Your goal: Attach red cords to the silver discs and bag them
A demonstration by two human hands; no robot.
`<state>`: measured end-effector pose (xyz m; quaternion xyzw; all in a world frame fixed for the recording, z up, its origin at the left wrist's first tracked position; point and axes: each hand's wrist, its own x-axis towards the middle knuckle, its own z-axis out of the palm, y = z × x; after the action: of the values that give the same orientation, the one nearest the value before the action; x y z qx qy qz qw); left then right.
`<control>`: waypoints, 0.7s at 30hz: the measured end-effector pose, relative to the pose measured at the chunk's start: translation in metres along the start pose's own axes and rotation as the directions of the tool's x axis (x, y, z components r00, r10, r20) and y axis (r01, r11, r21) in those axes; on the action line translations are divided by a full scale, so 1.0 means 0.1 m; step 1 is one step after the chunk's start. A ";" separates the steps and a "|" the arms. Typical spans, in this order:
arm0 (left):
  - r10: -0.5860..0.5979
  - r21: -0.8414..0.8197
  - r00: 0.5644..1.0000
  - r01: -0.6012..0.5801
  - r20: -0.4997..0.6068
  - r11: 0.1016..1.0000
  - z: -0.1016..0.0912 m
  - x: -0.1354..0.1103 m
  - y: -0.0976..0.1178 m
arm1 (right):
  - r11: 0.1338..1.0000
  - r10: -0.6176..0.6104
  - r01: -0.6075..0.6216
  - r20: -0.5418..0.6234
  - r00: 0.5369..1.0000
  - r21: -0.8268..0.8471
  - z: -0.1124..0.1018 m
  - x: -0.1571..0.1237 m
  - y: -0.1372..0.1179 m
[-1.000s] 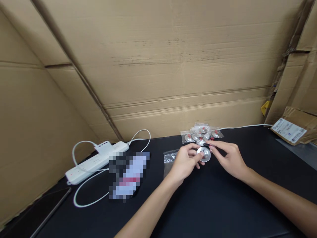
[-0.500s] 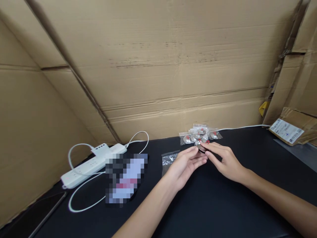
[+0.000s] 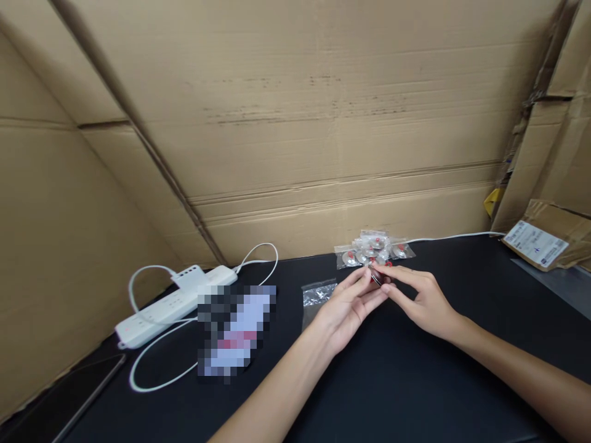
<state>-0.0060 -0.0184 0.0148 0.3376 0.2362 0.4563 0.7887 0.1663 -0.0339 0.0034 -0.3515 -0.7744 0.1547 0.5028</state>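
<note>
My left hand [image 3: 344, 307] grips a small round disc [image 3: 377, 277] between the thumb and fingers. The disc is tilted, its face dark and its rim shiny like metal. From the other side my right hand [image 3: 425, 301] pinches it with thumb and forefinger. A bit of red shows beside the disc; I cannot tell whether it belongs to it. Just behind the hands lies a pile of clear plastic bags [image 3: 372, 249] holding round silvery discs with red parts. An opened-out clear plastic bag [image 3: 318, 294] lies flat to the left, partly hidden behind my left hand.
A white power strip [image 3: 161, 314] with a plugged-in charger [image 3: 189, 278] and a looping white cable [image 3: 138, 387] lies on the left. Near it is a blurred-out item [image 3: 240, 332]. A phone-like dark slab [image 3: 69, 400] sits front left. Cardboard walls surround the black table; a labelled package [image 3: 538, 243] is at right.
The disc has turned between my fingers, so that it now tilts more steeply and shows its dark face. Both hands keep hold in nearly the same place.
</note>
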 end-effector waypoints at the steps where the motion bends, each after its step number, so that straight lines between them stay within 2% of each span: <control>1: 0.000 0.008 1.000 0.000 0.003 1.000 0.00 0.00 0.01 | 1.000 0.002 -0.002 0.006 1.000 0.013 0.00 0.00 -0.01; 7: 0.018 0.021 0.998 -0.016 -0.065 1.000 0.00 0.00 0.02 | 0.998 0.012 -0.013 0.024 1.000 0.061 0.00 0.02 -0.01; 13: 0.063 0.037 0.994 -0.060 -0.084 0.998 0.01 0.01 0.01 | 1.000 0.027 -0.027 0.032 0.999 0.012 0.02 0.01 0.01; 16: 0.080 0.051 0.993 -0.076 -0.090 0.996 0.03 -0.01 0.02 | 0.999 0.043 -0.044 -0.030 0.999 -0.031 0.03 0.01 0.01; 21: 0.073 0.144 0.979 -0.046 -0.188 0.988 0.02 -0.03 0.02 | 0.998 0.052 -0.057 -0.140 0.989 -0.034 0.04 0.01 0.03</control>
<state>-0.0070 -0.0205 0.0184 0.3528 0.3326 0.4928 0.7226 0.1640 -0.0309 0.0006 -0.3919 -0.7302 0.1289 0.5446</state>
